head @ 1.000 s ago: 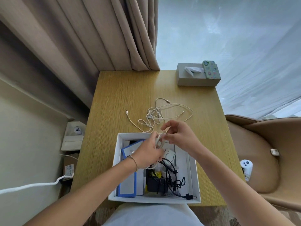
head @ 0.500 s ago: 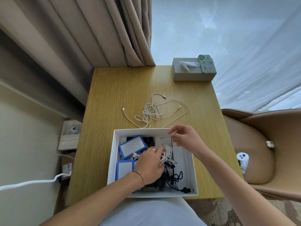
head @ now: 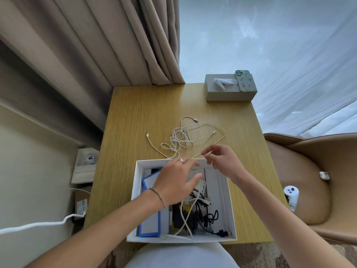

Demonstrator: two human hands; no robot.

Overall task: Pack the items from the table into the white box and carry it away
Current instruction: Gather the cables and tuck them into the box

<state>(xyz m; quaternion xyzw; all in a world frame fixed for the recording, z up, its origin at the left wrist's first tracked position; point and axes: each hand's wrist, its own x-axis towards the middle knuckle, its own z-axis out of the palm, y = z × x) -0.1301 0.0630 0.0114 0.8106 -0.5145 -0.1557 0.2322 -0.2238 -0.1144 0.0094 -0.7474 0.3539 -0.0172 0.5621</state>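
Light: bright, soft daylight through the sheer curtain (head: pixel 270 45) beyond both hands.
Shadows: faint, falling toward the viewer.
Blur: left hand (head: pixel 176 179) slightly smeared.
Distortion: wide-angle bending at the frame edges.

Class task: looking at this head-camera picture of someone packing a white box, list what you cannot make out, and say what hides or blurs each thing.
- Head view: the far left part of the white box is covered by the left hand.
- Head view: the left hand is motion-blurred; whether it touches anything is unclear.
- Head view: the label on the carton under the table is too small to read.
- Head view: the black cables tangle, hiding what lies beneath.
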